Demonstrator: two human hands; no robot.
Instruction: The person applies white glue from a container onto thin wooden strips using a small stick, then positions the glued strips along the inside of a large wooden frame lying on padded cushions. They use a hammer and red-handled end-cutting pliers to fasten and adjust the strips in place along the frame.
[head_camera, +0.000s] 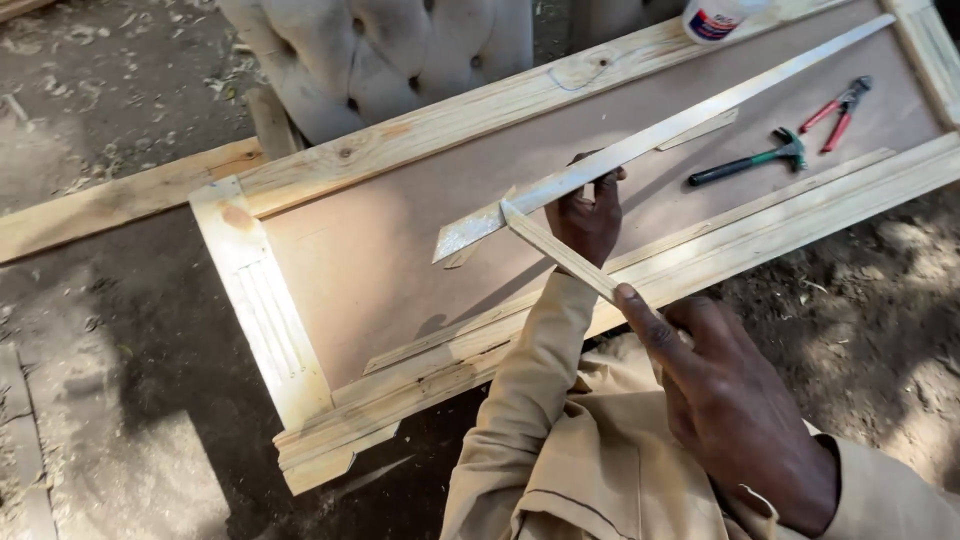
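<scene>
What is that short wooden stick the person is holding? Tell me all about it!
The short wooden stick is a thin, flat strip of pale, bare wood with straight edges. It slants from upper left to lower right above the brown board of the big wooden frame. The right hand pinches its lower end. Its upper end meets the long pale strip, which the left hand grips. Its middle passes in front of the left hand.
</scene>
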